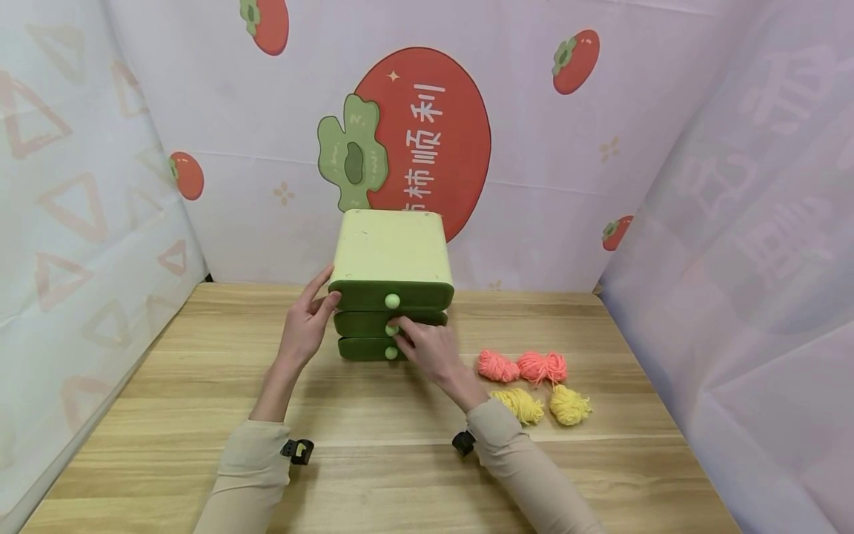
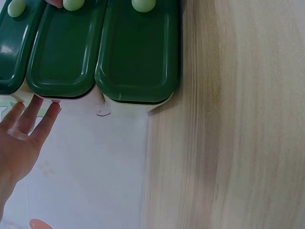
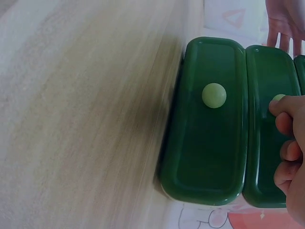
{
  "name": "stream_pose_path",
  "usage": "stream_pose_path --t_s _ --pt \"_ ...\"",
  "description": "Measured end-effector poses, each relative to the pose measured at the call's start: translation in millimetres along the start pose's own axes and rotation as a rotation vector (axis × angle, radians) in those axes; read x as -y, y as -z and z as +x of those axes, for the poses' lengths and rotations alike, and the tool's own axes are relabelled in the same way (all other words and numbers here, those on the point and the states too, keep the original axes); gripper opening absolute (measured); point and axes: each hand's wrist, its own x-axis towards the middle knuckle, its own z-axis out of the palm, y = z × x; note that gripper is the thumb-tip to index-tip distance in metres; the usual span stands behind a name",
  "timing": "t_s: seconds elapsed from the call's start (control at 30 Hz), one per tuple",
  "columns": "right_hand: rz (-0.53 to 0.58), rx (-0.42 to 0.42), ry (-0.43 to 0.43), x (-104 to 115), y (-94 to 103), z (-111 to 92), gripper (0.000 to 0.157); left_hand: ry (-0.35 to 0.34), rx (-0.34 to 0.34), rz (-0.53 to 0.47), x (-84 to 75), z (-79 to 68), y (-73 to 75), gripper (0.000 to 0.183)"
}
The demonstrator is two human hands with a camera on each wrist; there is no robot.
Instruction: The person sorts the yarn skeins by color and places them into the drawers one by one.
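The drawer cabinet [image 1: 392, 248] stands between my left and right fingers. My right hand [image 1: 434, 351] pinches the middle knob [image 1: 391, 331]; my left hand [image 1: 305, 326] rests its fingers, spread wide, against the cabinet's side. From here I judge things early: the grip is set, but nothing looks plainly pulled out, and two pink yarn bundles [image 1: 497, 366] and two yellow bundles [image 1: 570, 406] lie outside, right of the right fingers.

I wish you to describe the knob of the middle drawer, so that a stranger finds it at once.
On the wooden table stands a small cabinet with three dark green drawers. The middle drawer bears a round, pale green knob. Unlike the knob above and the knob below, it is pinched by the right hand.
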Motion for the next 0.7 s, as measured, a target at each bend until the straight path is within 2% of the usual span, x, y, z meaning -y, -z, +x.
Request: stream_pose_path --t_s 0.3,0.5,0.7 --pt "-0.031 0.010 0.006 -0.7 -2.1 -1.2 0.018 -0.007 0.003 0.010 -1.1 0.1 -0.2 0.053" --pt "-0.094 0.034 -0.005 1.8 -5.5 1.3 0.020 -0.011 -0.005 0.027 -2.8 -0.5 0.7 0.052" --pt "-0.124 -0.032 0.032 3.3 -8.0 -0.1 0.015 -0.022 -0.005 0.034 -4.0 -1.5 1.0 0.052"
